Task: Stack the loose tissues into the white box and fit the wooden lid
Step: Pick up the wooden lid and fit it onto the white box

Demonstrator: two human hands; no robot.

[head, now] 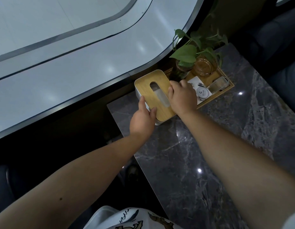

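Head view, looking down on a dark grey marbled bench point(201, 146) whose left edge runs diagonally from the far left corner toward the viewer. Beyond that edge lies a pale curved floor surface point(60, 55) with dark bands. At the bench's far left corner stands the white box point(138, 94), its body visible only as a narrow white wall on the left side and near end. The wooden lid point(154, 93) sits on top of the box, covering its opening; through the lid's oval slot point(159, 93) a pale tissue point(161, 96) can be seen inside. The left hand point(142, 119) grips the near left corner of the box, thumb lying along the left wall and fingers curled over the lid's near edge, so the hand is clamped on the box and lid. The right hand point(182, 98) rests palm down on the lid's right edge, fingers bent over that edge and pressed against it. Just right of the box, touching or nearly touching it, a wooden tray point(216, 98) stands near the bench's far edge. The tray holds a leafy green plant point(187, 54) in a glass vessel, an amber glass jar point(203, 67), a white card point(202, 93) and a clear container point(219, 84).
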